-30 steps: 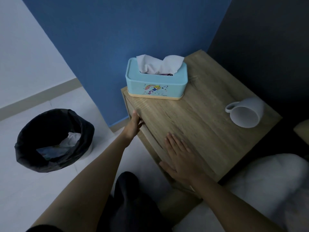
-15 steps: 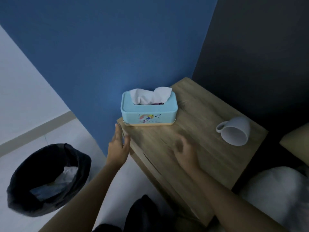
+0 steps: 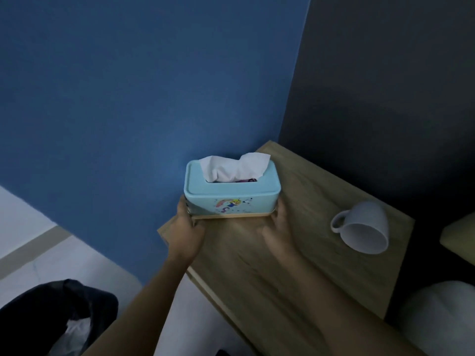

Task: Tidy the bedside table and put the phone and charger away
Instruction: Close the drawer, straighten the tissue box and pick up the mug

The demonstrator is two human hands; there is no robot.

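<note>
— Where is the tissue box (image 3: pixel 232 194) sitting?
— At the bedside table's (image 3: pixel 295 265) back left corner, with the left hand (image 3: pixel 189 231) gripping its left end.
— And the right hand (image 3: pixel 279 233)?
— It's touching the right end (too blurred to judge the fingers). A cup (image 3: pixel 362 227) is lying sideways, well apart.

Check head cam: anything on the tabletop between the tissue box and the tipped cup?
Nothing but bare wood. In the head view the tissue box and cup are apart, and only the right hand sits near the box's end.

Bedroom: bedside table (image 3: pixel 295 265), pillow (image 3: pixel 442 317)
</note>
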